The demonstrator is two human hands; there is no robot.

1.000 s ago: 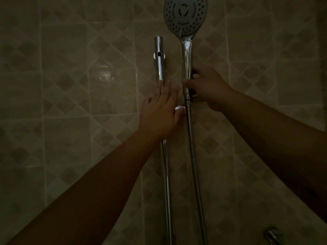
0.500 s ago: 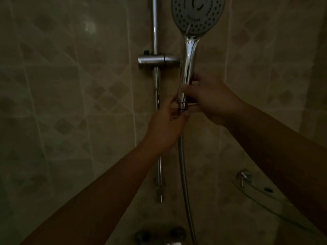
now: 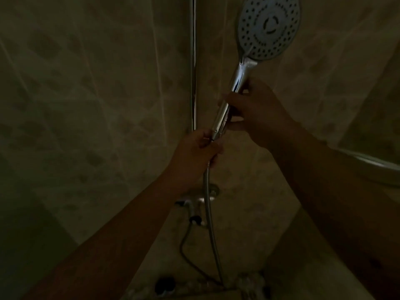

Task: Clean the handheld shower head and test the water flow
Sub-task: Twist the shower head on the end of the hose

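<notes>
Currently the shower head [image 3: 269, 27] is held tilted in front of the tiled wall [image 3: 97, 94], its round spray face at upper right and its chrome handle [image 3: 229, 100] slanting down to the left, just right of the vertical slide rail [image 3: 193, 61]. The right hand [image 3: 257, 111] grips the handle at mid-length, while the left hand [image 3: 194, 154] is curled round the handle's lower end where the metal hose [image 3: 211, 224] joins. From there the hose hangs down past the wall-mounted tap fitting [image 3: 194, 204].
</notes>
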